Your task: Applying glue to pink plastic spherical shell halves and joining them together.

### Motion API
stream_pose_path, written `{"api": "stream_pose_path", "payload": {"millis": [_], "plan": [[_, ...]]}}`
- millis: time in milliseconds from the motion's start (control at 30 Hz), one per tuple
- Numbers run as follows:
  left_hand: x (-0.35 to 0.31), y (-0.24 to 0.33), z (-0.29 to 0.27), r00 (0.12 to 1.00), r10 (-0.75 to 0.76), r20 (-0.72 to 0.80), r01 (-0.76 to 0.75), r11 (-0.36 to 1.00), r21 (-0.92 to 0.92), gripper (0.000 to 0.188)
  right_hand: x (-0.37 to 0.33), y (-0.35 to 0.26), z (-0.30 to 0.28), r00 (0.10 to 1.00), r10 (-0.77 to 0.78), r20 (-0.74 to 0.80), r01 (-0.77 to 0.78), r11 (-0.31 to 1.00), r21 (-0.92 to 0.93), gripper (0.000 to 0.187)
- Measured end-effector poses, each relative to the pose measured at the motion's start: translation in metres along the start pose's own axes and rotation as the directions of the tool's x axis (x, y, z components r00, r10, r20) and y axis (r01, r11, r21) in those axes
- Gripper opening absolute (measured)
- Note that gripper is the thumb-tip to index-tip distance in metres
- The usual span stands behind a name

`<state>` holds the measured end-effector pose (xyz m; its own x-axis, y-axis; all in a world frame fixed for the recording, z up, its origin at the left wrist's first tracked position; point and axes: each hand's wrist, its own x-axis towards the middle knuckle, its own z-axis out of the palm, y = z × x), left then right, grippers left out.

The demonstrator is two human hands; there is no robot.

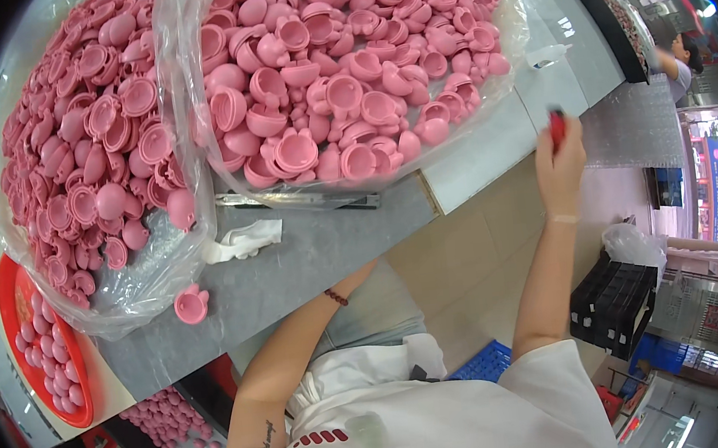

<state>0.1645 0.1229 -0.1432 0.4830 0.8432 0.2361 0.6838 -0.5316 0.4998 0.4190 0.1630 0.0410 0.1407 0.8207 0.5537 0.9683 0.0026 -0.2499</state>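
My right hand (pixel 560 164) is raised past the table's right part, its fingers closed around a small red and black object (pixel 557 129) whose kind I cannot make out. My left forearm (pixel 309 330), with a dark red bead bracelet (pixel 336 297), reaches to the table's front edge, where the hand is hidden. A large heap of hollow pink plastic shells (pixel 344 94) lies on clear plastic sheeting, with a second heap (pixel 79 179) to its left. One loose pink shell (pixel 192 303) sits on the grey table (pixel 335 248). Near it is a crumpled white cloth (pixel 244 240).
A slim metal tool (pixel 291 201) lies along the sheeting's front edge. A red basin (pixel 88 410) holds pink balls at the left. At the right are a white nozzle bottle (pixel 548 55), a long black tray (pixel 610 27) and black crates (pixel 614 304). Another person (pixel 682 63) is far right.
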Motion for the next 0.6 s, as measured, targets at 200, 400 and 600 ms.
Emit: {"api": "stream_pose_path", "payload": {"millis": [200,400,600], "plan": [[0.002,0.011,-0.024,1.000,-0.011,0.028,0.011,1.000,0.006,0.027,-0.147,-0.047,0.057,0.586,0.737,0.337,-0.674,0.213,0.707,0.017],[0.004,0.020,-0.053,0.971,-0.111,0.209,0.130,0.988,-0.080,0.023,-0.204,-0.051,0.096,0.262,0.438,0.860,-0.842,-0.333,0.425,0.042],[-0.014,0.000,-0.006,0.995,-0.093,0.031,0.097,0.971,-0.216,0.015,-0.194,-0.041,0.114,0.301,0.591,0.748,-0.842,-0.203,0.499,0.033]]}}
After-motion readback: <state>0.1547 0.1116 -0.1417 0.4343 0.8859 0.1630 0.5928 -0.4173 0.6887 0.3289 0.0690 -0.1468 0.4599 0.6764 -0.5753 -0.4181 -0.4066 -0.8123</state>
